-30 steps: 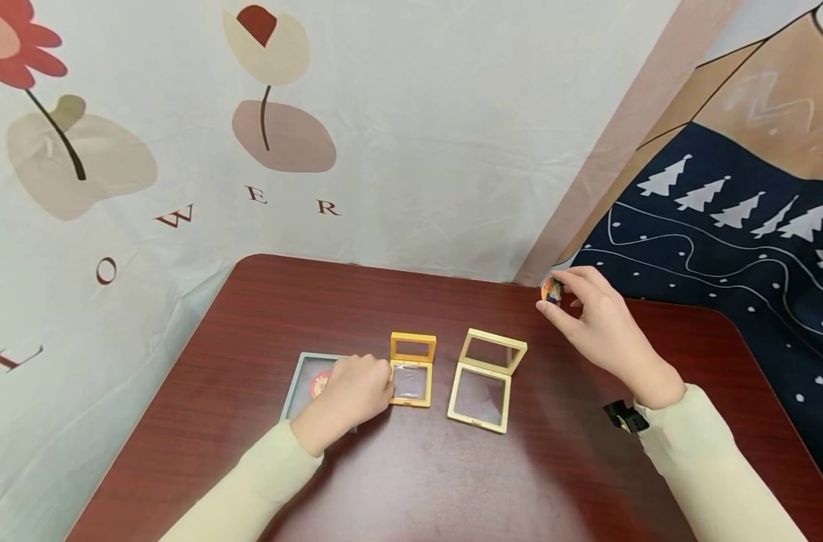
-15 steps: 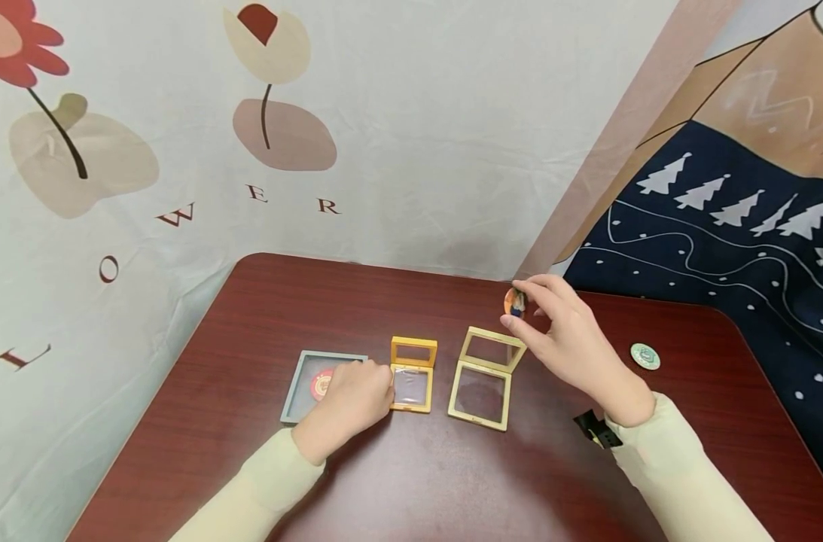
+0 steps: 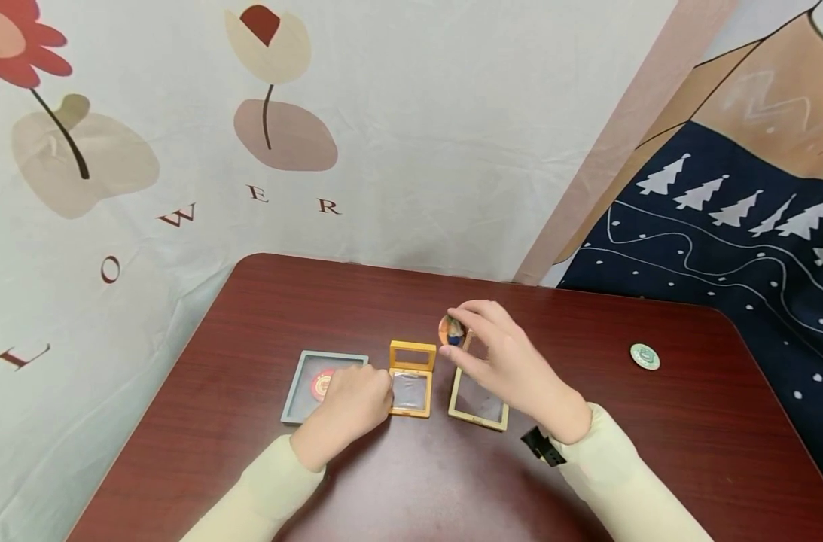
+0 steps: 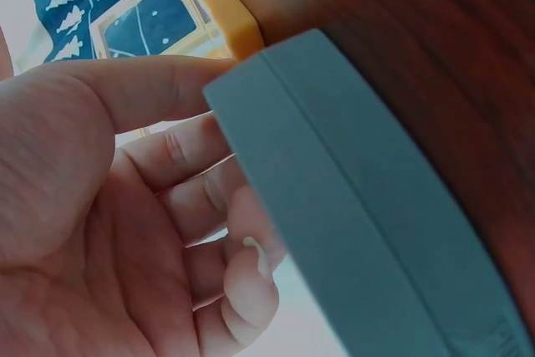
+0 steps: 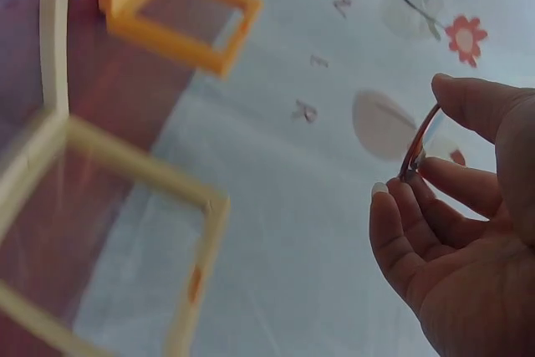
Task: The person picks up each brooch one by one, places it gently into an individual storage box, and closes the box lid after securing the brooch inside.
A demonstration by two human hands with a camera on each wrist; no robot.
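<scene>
My right hand (image 3: 502, 354) pinches a round badge (image 3: 452, 330) with an orange and dark picture between thumb and fingers, raised over the pale yellow display case. In the right wrist view the badge (image 5: 414, 148) shows edge-on as a thin curved disc. A small orange display case (image 3: 409, 392), its lid standing up and clear film in its base, lies just left of the badge. My left hand (image 3: 357, 391) grips its left edge, fingers curled; the grey-blue case hides part of the grip in the left wrist view. The pale yellow case (image 3: 479, 400) stands open, partly hidden by my right hand.
A flat grey-blue display case (image 3: 306, 376) holding a red round badge (image 3: 321, 383) lies left, partly under my left hand. A green round badge (image 3: 644, 357) lies on the right of the dark red table (image 3: 303, 293). A printed cloth (image 3: 438, 150) hangs behind the table's far edge.
My right hand has carried the badge leftward and a little down, from the right to between the two open cases, uncovering the green badge. The orange case has slid slightly toward me with my left hand.
</scene>
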